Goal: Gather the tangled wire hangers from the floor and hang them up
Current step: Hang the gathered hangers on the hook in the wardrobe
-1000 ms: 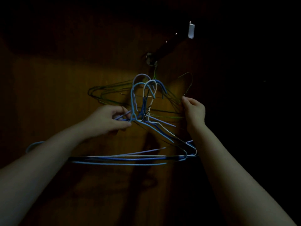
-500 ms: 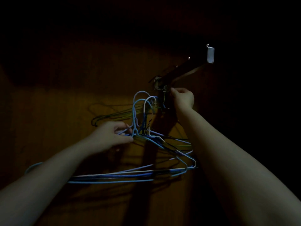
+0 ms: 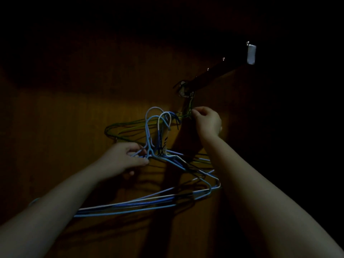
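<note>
dim wooden wall (image 3: 74,136), angled rail (image 3: 214,75), wire hangers (image 3: 149,144)

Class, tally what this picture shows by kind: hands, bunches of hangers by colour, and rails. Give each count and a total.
Hands: 2 (left hand, right hand)
Hanger bunches: 2 (blue-and-white bunch, green bunch)
Rails: 1 (rail)
Total: 5
</note>
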`<state>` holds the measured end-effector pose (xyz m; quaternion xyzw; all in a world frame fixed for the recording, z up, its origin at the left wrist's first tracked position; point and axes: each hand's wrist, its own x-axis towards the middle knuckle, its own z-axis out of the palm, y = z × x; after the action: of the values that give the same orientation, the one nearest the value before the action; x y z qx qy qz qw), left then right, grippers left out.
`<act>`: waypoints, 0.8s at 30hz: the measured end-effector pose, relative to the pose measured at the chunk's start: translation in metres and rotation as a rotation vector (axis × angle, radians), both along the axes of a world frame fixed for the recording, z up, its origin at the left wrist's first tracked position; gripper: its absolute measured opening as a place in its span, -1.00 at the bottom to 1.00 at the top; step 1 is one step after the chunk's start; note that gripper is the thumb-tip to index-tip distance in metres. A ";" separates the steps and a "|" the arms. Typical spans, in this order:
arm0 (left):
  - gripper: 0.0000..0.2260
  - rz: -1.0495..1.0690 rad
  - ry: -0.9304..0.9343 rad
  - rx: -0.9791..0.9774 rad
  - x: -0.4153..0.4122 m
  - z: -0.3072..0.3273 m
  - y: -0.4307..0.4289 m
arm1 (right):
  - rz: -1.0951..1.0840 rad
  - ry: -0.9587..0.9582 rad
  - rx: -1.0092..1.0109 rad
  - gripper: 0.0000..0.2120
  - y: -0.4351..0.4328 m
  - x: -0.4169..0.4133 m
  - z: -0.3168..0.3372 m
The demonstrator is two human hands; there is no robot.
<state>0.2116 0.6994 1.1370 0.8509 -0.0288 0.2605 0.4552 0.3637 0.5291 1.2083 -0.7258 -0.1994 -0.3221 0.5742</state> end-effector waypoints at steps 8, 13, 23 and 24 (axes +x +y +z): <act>-0.83 0.017 -0.047 -0.212 -0.032 -0.039 -0.027 | -0.077 -0.193 0.210 -0.83 -0.017 -0.075 -0.071; -0.82 0.007 -0.066 -0.364 -0.056 -0.079 -0.051 | -0.051 -0.234 0.104 -0.78 -0.002 -0.138 -0.169; -0.71 0.011 -0.003 -0.529 -0.091 -0.147 -0.096 | 0.123 0.137 -0.097 -0.76 -0.008 -0.198 -0.234; -0.74 0.015 0.005 -0.533 -0.092 -0.150 -0.097 | 0.115 0.161 -0.101 -0.77 -0.011 -0.200 -0.234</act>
<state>0.1195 0.6027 0.9871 0.7018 0.0482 0.2601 0.6614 0.1636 0.5182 0.9738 -0.7647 -0.2100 -0.2188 0.5685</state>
